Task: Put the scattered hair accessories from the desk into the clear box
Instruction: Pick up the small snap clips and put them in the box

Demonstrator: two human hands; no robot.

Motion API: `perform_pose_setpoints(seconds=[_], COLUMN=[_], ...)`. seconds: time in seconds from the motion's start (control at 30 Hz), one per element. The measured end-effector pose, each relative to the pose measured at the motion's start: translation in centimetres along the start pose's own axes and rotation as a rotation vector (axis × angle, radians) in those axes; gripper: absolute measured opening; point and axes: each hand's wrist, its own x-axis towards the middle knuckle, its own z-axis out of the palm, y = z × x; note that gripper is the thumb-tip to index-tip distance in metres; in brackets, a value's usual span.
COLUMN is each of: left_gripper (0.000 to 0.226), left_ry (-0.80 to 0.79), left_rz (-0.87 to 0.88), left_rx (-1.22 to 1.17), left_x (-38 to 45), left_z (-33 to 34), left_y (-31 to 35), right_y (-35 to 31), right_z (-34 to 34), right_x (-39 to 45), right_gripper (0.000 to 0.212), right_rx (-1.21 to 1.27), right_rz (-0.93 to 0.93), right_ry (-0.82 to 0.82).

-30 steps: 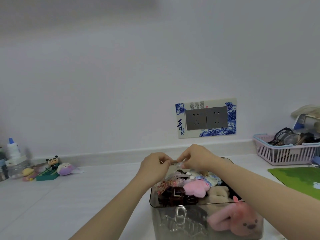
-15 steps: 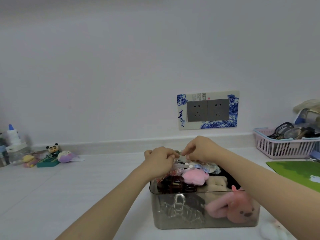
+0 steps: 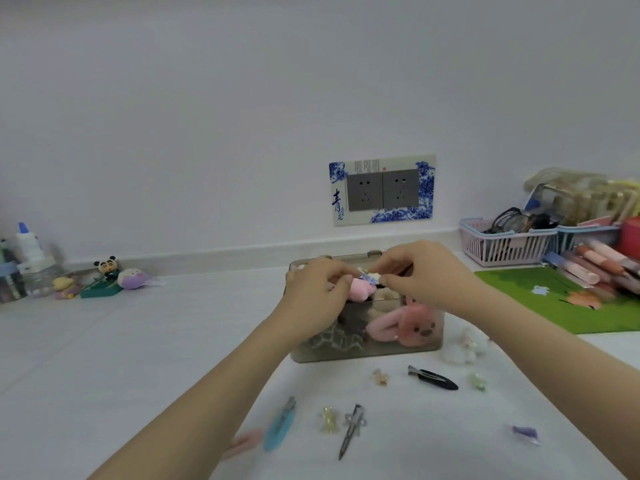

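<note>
Hands, left hand [image 3: 317,284] and right hand [image 3: 420,271], pinch a small patterned hair clip [image 3: 369,278] above the clear box [image 3: 398,348]; best lowered gently onto the plush pile before release.

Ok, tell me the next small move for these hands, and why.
Probably let go of the small blue-and-white accessory that the left hand and right hand pinch together, so it drops in. It already hangs over the open clear box, and the black clip waits on the desk.

The clear box [image 3: 420,342] looks smooth tinted plastic, the pink toy [image 3: 412,329] plush, the desk [image 3: 138,358] matt.
</note>
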Motion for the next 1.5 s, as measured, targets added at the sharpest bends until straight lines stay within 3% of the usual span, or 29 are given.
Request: perform_pose_setpoints(seconds=[0.17,0.33,0.53,0.7,1.0,1.13,1.3,1.5], left_gripper=[0.024,0.022,0.024,0.033,0.018,0.02,0.018,0.029], left_ry=[-0.189,-0.261,-0.414,-0.388,-0.317,-0.256,-0.199,-0.087], left_rz=[0.005,-0.068,-0.196,-0.204,-0.222,-0.196,-0.183,-0.204], left_rx=[0.102,0.192,0.171,0.117,-0.019,-0.015,-0.062,-0.209], left_x=[-4.8,-8.1,-9.9,-10.5,-9.7,-9.3,-9.2,-9.7], left_z=[1.8,2.0,1.1,1.5,3.2,3.5,3.6,2.2], left_y=[1.3,0.3,-1.9,-2.7,-2.9,-2.8,-3.0,-4.0], right_y=[0.8,3.2,4.0,4.0,3.0,1.8,-0.3,-0.9], right_z=[-0.4,1.3,3.7,4.3,4.7,4.5,5.4,7.0], right_x=[-6.5,-9.6,-10.5,-10.5,-10.6,-10.0,-8.1,-7.3], right_gripper=[0.025,0.02,0.019,0.022,0.03,0.028,0.017,0.039], right_rx=[0.043,-0.156,-0.23,-0.201,-0.026,0.033,0.172,0.286], right_rz=[0.055,0.106,0.088,0.096,0.084,0.082,0.21,0.162], right_ry=[-0.087,-0.137,-0.104,-0.087,-0.023,-0.117,-0.271,-0.341])
